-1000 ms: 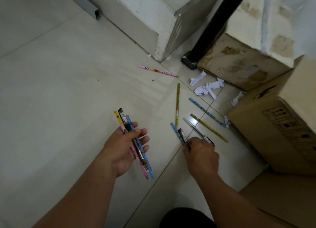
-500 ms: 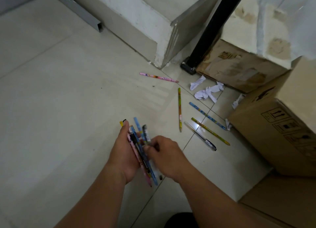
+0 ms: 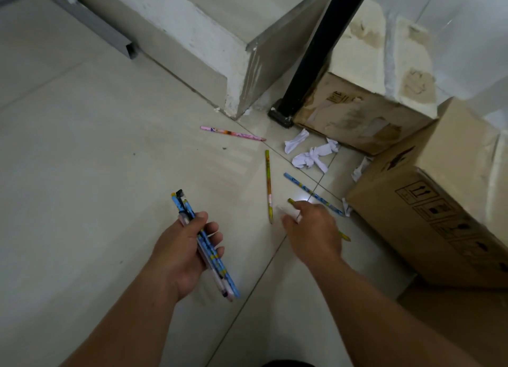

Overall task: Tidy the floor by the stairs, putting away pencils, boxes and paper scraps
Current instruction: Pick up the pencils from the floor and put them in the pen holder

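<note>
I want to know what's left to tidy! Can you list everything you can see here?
Loose pencils: four, on the floor; pink pencil nearest the stair, orange pencil, blue pencil, yellow-green pencil partly covered.
Clear pen: one, blurred, beside the orange pencil.
Pencil bundle: several, mostly blue and pink, held up at lower left.
Paper scraps: about four, white, crumpled, near the boxes.
Cardboard boxes: at least two, brown; worn box behind the post, cleaner box at right.
Post: one, black.
Stair step: one, whitish.
Floor: pale tiles.
Hands: left hand grips the bundle; right hand is over the pen, grip unclear.
</note>
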